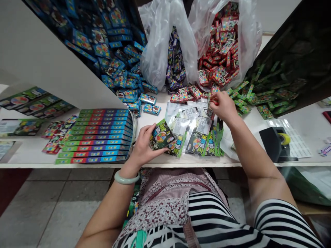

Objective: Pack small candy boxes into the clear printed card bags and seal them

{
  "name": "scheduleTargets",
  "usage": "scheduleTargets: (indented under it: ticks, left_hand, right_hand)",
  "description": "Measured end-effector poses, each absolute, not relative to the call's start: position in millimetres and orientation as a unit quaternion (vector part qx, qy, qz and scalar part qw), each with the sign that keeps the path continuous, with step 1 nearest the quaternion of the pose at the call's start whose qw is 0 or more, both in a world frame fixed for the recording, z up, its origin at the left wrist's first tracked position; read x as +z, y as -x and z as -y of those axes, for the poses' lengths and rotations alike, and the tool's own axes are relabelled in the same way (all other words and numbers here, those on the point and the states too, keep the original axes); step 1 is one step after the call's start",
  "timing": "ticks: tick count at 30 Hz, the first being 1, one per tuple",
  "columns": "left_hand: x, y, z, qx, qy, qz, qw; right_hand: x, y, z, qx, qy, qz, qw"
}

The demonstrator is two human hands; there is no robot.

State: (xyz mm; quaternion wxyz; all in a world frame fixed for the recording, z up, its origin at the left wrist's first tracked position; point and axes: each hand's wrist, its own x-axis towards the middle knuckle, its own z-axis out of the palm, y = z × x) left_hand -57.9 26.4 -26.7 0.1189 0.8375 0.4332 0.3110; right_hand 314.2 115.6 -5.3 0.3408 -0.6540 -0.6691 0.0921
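My left hand [141, 146] holds a flat black-and-green printed card pack [161, 135] at its left edge, thumb below and fingers behind. My right hand [224, 107] is closed in a pinch on a small red box [215, 102], mostly hidden by the fingers. Beneath and between the hands lie several black-and-green printed packs [198, 139] in clear plastic sleeves, overlapping on the white table [248, 144]. Just beyond my right hand is a row of loose small red boxes [183, 93].
Blue boxes [121, 77] spill from a container at left. Clear bags hold purple boxes [176, 58] and red boxes [219, 51]; green boxes [243, 96] spread at right. Stacked multicoloured packs [98, 136] stand left; a black tape dispenser [274, 144] stands right.
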Motion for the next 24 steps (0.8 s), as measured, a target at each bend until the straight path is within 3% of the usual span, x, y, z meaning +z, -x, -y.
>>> scheduleTargets:
  ticks: [2, 5, 10, 15, 24]
  left_hand:
    - [-25.4, 51.4, -26.5, 0.3, -0.84, -0.435, 0.125]
    - [-22.1, 44.2, -24.0, 0.29, -0.846, -0.425, 0.141]
    - [-19.4, 54.2, -18.4, 0.292, -0.844, -0.431, 0.132]
    - [-20.6, 54.8, -21.8, 0.293, -0.84, -0.431, 0.148]
    - [-14.3, 61.2, -23.5, 0.301, -0.827, -0.446, 0.161]
  right_hand:
    - [-1.2, -299.7, -107.6, 0.067, 0.674, 0.687, 0.264]
    - [3.5, -284.7, -105.7, 0.147, 0.669, 0.705, 0.181]
    - [11.6, -309.8, -87.5, 0.218, 0.596, 0.738, 0.231]
    - [-6.7, -307.9, -61.5, 0.258, 0.468, 0.832, 0.147]
    - [-36.7, -252.7, -63.5, 0.233, 0.442, 0.864, 0.071]
